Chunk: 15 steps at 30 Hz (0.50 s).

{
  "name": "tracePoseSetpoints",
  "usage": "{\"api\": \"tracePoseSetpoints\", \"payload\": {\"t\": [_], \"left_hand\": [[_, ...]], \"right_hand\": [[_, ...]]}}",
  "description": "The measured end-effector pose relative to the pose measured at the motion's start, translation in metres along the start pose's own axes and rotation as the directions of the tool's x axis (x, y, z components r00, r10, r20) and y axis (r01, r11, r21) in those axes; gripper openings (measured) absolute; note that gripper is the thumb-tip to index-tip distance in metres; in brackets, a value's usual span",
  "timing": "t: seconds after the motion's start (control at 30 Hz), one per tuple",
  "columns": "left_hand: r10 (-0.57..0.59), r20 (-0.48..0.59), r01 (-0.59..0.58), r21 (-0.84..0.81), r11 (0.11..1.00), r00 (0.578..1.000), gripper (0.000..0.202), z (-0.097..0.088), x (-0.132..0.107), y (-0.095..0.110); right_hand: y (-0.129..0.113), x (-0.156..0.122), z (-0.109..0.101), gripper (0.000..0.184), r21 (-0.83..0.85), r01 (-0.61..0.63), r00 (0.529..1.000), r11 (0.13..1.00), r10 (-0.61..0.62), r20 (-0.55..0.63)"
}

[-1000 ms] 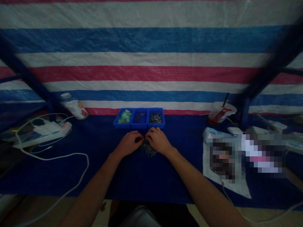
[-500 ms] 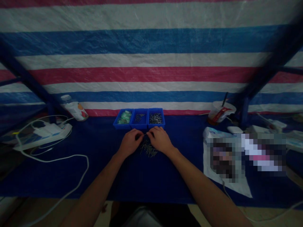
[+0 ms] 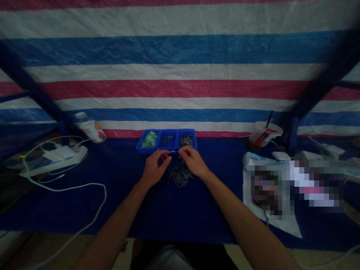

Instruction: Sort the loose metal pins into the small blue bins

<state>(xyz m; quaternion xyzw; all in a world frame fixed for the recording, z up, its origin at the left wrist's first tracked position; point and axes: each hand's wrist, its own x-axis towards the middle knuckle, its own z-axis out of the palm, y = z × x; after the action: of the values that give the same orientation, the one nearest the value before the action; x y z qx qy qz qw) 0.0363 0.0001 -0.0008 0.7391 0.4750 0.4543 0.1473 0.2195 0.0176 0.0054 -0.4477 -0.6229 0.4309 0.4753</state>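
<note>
My left hand [image 3: 155, 167] and my right hand [image 3: 193, 161] hover just above a loose pile of small dark metal screws [image 3: 180, 176] on the blue table cover. Both hands pinch the ends of one thin screw [image 3: 173, 152] held level between them. Right behind the hands stand three small blue bins side by side: the left bin [image 3: 149, 139] holds green and white pieces, the middle bin [image 3: 167, 140] a few dark screws, the right bin [image 3: 186, 141] many dark screws.
A white power strip with cables [image 3: 60, 155] lies at the left, a bottle [image 3: 91, 127] lies behind it. A drink cup with a straw [image 3: 263, 134] stands at the right, beside a white bag [image 3: 270, 191]. A striped tarp [image 3: 180, 75] forms the back wall.
Both hands have lifted off the screw pile and moved slightly toward the bins, drawing apart with a thin screw pinched between them. The pile now shows uncovered.
</note>
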Motion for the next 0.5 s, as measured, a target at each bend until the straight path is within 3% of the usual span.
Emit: {"api": "tracePoseSetpoints", "payload": {"t": [0.17,0.3,0.4,0.5], "left_hand": [[-0.107,-0.035,0.106,-0.029,0.994,0.994,0.028,-0.009,0.002,-0.005],[-0.131,-0.032,0.131,-0.015,0.991,0.991,0.026,-0.015,0.003,-0.009],[-0.117,-0.011,0.117,0.003,0.993,0.993,0.024,-0.016,0.004,-0.012],[-0.112,0.051,0.111,0.028,0.993,0.992,0.022,-0.017,0.004,-0.014]], "right_hand": [[-0.006,0.002,-0.014,0.032,0.226,-0.151,0.989,0.962,0.146,0.04],[-0.005,0.003,-0.019,0.033,0.299,-0.25,0.958,0.921,0.281,-0.064],[-0.003,0.004,-0.017,0.031,0.334,-0.227,0.948,0.915,0.286,-0.138],[0.0,0.003,-0.014,0.027,0.167,-0.159,0.97,0.973,0.185,-0.158]]}}
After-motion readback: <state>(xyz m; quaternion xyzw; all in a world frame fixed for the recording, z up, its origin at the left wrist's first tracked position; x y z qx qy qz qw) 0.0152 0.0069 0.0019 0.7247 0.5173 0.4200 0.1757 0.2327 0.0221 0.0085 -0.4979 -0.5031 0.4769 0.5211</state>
